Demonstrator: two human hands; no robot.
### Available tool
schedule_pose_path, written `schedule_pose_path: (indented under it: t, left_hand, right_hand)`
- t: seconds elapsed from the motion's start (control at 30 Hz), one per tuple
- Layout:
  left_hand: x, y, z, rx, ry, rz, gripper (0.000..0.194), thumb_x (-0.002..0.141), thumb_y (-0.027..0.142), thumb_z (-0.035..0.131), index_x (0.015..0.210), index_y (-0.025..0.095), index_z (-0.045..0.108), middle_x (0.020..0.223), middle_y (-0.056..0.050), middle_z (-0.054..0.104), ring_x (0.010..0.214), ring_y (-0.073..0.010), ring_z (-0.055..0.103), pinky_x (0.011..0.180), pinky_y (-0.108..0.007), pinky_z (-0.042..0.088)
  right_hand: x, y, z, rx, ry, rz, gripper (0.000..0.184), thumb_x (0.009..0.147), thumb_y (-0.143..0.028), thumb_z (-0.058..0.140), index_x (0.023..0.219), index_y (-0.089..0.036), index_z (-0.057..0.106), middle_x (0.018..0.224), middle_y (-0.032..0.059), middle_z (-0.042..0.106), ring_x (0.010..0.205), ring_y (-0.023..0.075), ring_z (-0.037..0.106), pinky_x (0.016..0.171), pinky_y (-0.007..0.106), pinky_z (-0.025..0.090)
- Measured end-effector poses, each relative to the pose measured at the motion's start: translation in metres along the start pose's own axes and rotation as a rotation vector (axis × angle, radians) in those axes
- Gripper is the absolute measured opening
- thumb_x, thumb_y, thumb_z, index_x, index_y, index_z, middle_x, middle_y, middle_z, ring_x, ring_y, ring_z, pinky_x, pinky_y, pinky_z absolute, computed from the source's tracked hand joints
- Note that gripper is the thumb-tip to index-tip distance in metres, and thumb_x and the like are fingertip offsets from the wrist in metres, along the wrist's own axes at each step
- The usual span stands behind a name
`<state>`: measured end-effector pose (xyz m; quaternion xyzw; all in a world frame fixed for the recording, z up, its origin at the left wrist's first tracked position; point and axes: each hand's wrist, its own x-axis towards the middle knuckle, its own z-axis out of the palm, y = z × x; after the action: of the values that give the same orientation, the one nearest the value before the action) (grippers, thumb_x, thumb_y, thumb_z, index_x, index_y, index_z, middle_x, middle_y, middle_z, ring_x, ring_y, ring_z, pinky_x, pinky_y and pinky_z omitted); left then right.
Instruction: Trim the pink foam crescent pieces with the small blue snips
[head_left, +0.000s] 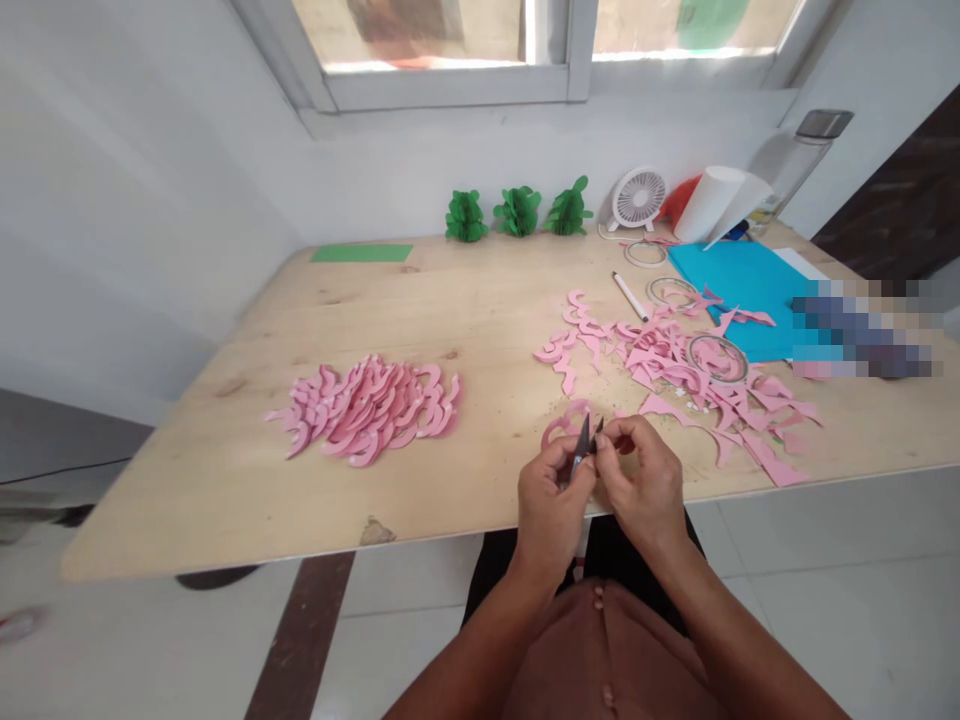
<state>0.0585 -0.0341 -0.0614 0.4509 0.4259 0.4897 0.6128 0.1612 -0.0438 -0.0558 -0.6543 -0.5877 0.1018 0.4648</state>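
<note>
Item, lower centre of frame: small scissors (pixel 583 447) gripped in my left hand (pixel 551 500); my right hand (pixel 641 485), fingers pinching a pink paper piece (pixel 559 428) at the desk (pixel 480 330) edge. Left: pile of pink crescents (pixel 367 408).

The scene is bright, with soft daylight coming from the window (pixel 525 40) at the top, where the panes are overexposed and look almost white along the lower frame. The wooden bench (pixel 450 330) is lit evenly and shows only weak, short shadows under the pink paper pile (pixel 367 408) and below the hands. The white wall (pixel 150 200) on the left is a bit grey and dim. The wide lens bends the picture: the window frame and the bench edges curve near the borders. The corners are soft and slightly smeared. A pixelated block (pixel 862 330) covers one area on the right.
</note>
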Motion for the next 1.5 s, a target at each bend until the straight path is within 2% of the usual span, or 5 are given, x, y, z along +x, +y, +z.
schedule_pose_path:
  t: [0.37,0.73,0.87,1.1,1.5]
  left_hand:
    - [0.0,0.002,-0.001,-0.008,0.014,-0.033,0.019,0.074,0.015,0.058,0.087,0.017,0.072,0.085,-0.005,0.07,0.091,-0.0205,0.063,0.08,-0.028,0.047]
    - [-0.003,0.0,-0.001,-0.023,-0.012,-0.038,0.019,0.075,0.02,0.061,0.091,0.018,0.072,0.087,-0.003,0.07,0.083,-0.0171,0.063,0.081,-0.027,0.047]
    - [-0.004,0.0,-0.002,0.003,0.005,-0.06,0.017,0.075,0.022,0.062,0.088,0.017,0.072,0.081,-0.002,0.068,0.07,-0.0136,0.06,0.069,-0.023,0.046]
    - [-0.004,0.005,-0.001,0.006,0.034,-0.126,0.012,0.072,0.024,0.063,0.079,0.016,0.068,0.058,0.004,0.054,0.046,-0.0067,0.04,0.045,-0.018,0.033]
    - [-0.004,0.008,-0.005,-0.013,-0.013,-0.163,0.007,0.071,0.023,0.061,0.068,0.016,0.06,0.052,0.004,0.05,0.042,-0.0061,0.036,0.041,-0.018,0.028]
  right_hand:
    - [-0.004,-0.001,0.003,0.128,0.002,0.136,0.002,0.08,-0.019,0.052,0.078,-0.021,0.053,0.071,-0.0011,0.058,0.066,0.0144,0.054,0.064,0.027,0.044]
    - [-0.004,0.0,-0.009,-0.003,0.045,-0.174,0.009,0.085,-0.015,0.051,0.083,-0.02,0.058,0.077,0.0046,0.062,0.074,0.0184,0.058,0.069,0.033,0.046]
    - [-0.002,0.001,-0.011,0.079,0.057,-0.021,0.008,0.084,-0.02,0.053,0.085,-0.02,0.061,0.079,0.004,0.064,0.071,0.0172,0.058,0.067,0.031,0.047]
    - [0.005,-0.005,-0.009,0.57,-0.137,0.379,0.01,0.077,-0.03,0.06,0.079,-0.02,0.063,0.071,0.0002,0.064,0.066,0.0149,0.059,0.058,0.025,0.048]
    - [0.007,-0.007,-0.004,0.681,-0.173,0.494,0.01,0.073,-0.028,0.062,0.071,-0.019,0.057,0.055,-0.0035,0.056,0.047,0.011,0.051,0.046,0.023,0.043]
